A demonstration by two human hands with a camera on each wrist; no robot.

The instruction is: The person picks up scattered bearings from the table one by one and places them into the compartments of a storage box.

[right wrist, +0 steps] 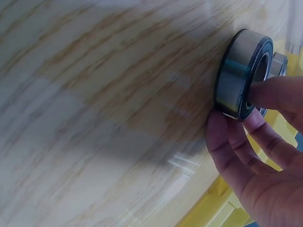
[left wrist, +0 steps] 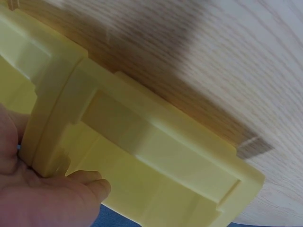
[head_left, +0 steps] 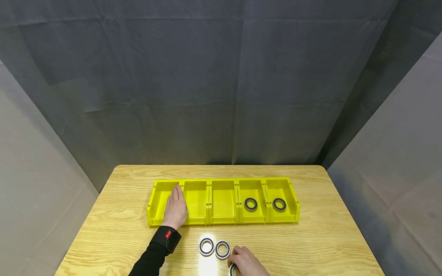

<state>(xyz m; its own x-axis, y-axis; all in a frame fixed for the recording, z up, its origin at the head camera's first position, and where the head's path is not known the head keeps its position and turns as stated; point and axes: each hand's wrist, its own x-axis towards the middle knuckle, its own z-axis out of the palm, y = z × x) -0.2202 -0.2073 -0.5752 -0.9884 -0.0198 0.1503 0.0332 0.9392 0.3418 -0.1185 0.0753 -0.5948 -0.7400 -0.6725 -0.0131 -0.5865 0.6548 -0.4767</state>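
A row of yellow storage bins (head_left: 222,219) stands side by side on the wooden table. My left hand (head_left: 176,209) straddles the wall between the two leftmost bins; in the left wrist view, thumb and fingers lie on either side of that double wall (left wrist: 53,113) and grip it. Near the front of the table, my right hand (head_left: 247,262) pinches a ball bearing (right wrist: 233,78), a steel ring with dark seals, the thumb in its bore and fingers at its outer rim. Two more bearings, one on the left (head_left: 206,247) and one nearer that hand (head_left: 222,249), lie flat on the tabletop.
One bearing (head_left: 250,204) lies in the fourth bin from the left and another bearing (head_left: 279,204) in the rightmost bin. Grey cloth (head_left: 221,84) hangs behind and at both sides of the table (head_left: 328,237).
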